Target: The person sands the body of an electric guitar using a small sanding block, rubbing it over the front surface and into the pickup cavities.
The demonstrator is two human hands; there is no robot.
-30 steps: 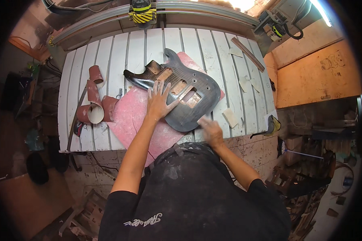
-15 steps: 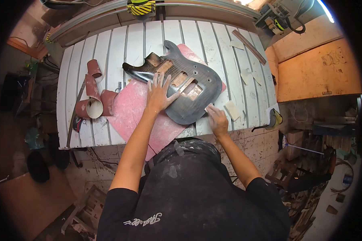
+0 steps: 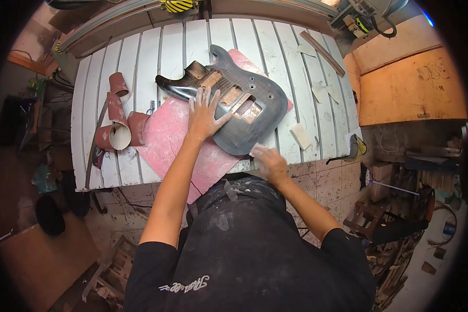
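Dark guitar body point(image 3: 234, 101) lies on pink mat point(image 3: 177, 140) mid-bench, left hand point(image 3: 204, 115) pressing flat on it with fingers spread, right hand point(image 3: 268, 162) blurred at its near edge, grip cannot be told; face looks dull and grey, 4 cavities bare, so sanding appears part done.

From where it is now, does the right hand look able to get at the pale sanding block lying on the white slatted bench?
Probably yes. The right hand is at the guitar body's lower edge, and the pale block lies just beyond it on the bench, with nothing between them.
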